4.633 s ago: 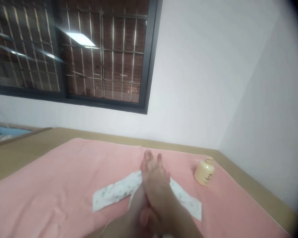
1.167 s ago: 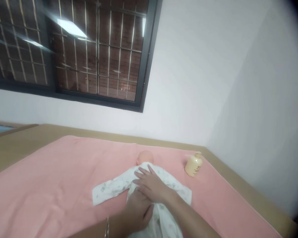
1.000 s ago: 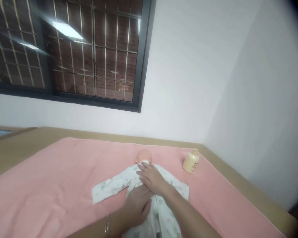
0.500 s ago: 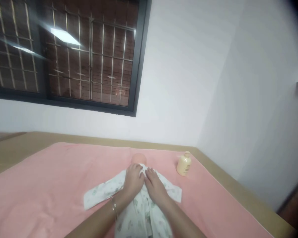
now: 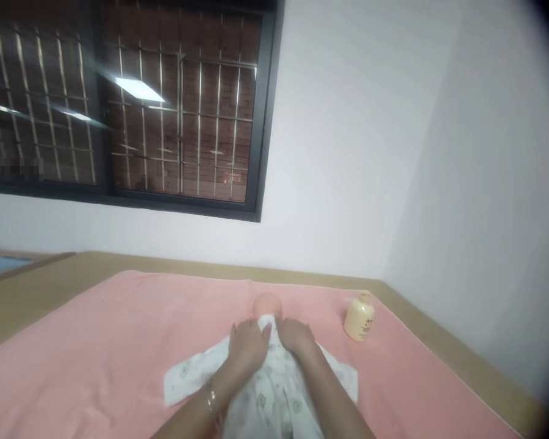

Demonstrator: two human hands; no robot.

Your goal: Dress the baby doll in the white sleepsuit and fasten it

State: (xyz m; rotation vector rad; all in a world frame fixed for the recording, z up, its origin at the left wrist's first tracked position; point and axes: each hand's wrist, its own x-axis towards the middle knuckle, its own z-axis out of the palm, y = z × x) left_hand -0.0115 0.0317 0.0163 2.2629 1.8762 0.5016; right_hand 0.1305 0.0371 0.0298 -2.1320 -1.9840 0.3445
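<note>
A white long-sleeved baby garment (image 5: 279, 378) with small green prints lies on the pink cloth, its sleeves spread to both sides. Above its collar shows the smooth round head of what looks like a baby doll (image 5: 268, 303); the body is hidden by the garment. At the left shoulder, my left hand (image 5: 249, 344) has its fingers curled on the fabric and its thumb by the collar. My right hand (image 5: 296, 336) is closed on the opposite shoulder of the garment, close to the head. A bracelet (image 5: 211, 399) circles my left wrist.
A cream-coloured bottle (image 5: 360, 318) stands on the pink cloth (image 5: 141, 341) to the right of the doll. Under the cloth is a yellowish-brown surface (image 5: 41, 292), bordered by a white wall (image 5: 329, 183). A dark-framed window (image 5: 183, 122) with bars is at the upper left.
My hands have moved apart, from near each other on the chest to the two sides of the collar. The view has shifted slightly, so the bottle and doll appear lower and farther right.
</note>
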